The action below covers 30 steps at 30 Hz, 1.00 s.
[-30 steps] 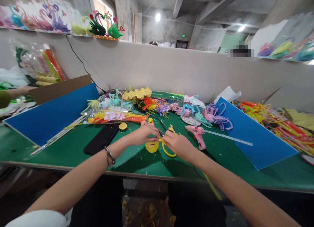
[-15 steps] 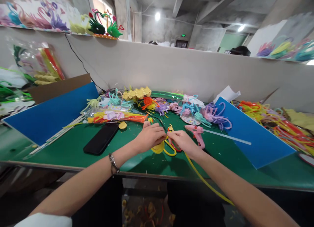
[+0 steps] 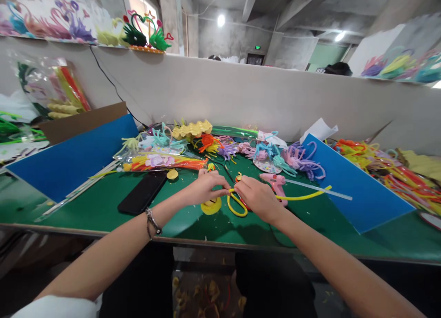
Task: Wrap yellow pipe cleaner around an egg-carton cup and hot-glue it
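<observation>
A yellow pipe cleaner [image 3: 303, 198] runs from under my right hand out to the right, its far end raised over the blue board. My right hand [image 3: 257, 196] is closed around it, fingers bent and pinching. My left hand [image 3: 206, 188] meets it fingertip to fingertip, thumb and forefinger pinched by the yellow strand; its exact grip is partly hidden. Below the fingers is a yellow loop [image 3: 237, 213], with something red beside it partly covered by my right hand. A round yellow piece [image 3: 211, 207] lies under my left hand.
Right of my hands lies a pink glue gun [image 3: 277, 185] with a long clear glue stick. A black phone [image 3: 142, 193] is at the left. Blue boards [image 3: 74, 159] stand on both sides. Bundles of coloured pipe cleaners [image 3: 225, 148] and a yellow egg carton [image 3: 193, 129] line the back.
The pipe cleaner's long tail has swung up from below my right forearm to point right. My left hand has shifted slightly left, uncovering more of the round yellow piece.
</observation>
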Motion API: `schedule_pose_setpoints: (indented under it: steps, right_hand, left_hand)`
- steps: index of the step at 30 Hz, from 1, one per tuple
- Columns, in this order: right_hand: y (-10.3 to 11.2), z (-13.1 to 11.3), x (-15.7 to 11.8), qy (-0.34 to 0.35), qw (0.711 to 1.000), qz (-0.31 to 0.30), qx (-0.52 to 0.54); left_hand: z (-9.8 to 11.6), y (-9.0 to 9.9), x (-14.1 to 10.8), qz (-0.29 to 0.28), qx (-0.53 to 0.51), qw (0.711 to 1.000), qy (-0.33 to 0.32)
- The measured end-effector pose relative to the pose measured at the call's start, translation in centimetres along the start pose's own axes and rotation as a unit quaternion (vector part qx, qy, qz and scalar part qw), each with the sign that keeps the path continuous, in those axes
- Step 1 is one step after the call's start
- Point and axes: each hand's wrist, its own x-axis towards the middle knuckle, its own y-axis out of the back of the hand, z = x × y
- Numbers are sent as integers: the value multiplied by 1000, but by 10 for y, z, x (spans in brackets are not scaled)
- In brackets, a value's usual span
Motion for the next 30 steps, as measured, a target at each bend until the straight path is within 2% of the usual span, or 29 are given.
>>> schedule_pose_setpoints:
  steps: [6, 13, 16, 21, 26, 28, 30]
  right_hand:
    - [0, -3, 8, 18, 998, -59, 29]
    - [12, -8, -1, 98, 987, -118, -40]
    - [15, -9, -2, 123, 981, -133, -72]
    - [13, -6, -3, 131, 980, -130, -79]
    - [7, -1, -8, 106, 988, -115, -20]
    - [5, -2, -10, 83, 991, -106, 17]
    - [3, -6, -11, 48, 993, -92, 57]
  left_hand:
    - [0, -2, -3, 0, 21, 1000, 18]
    - [-10, 6, -8, -81, -35, 996, 1]
    - [-12, 5, -9, -94, -46, 994, -9]
    - [-11, 1, -9, -83, -44, 995, -21]
    - [2, -1, -13, -51, -12, 998, -21]
    - [10, -4, -16, -30, 27, 999, -25]
    - [18, -9, -20, 0, 112, 993, -44]
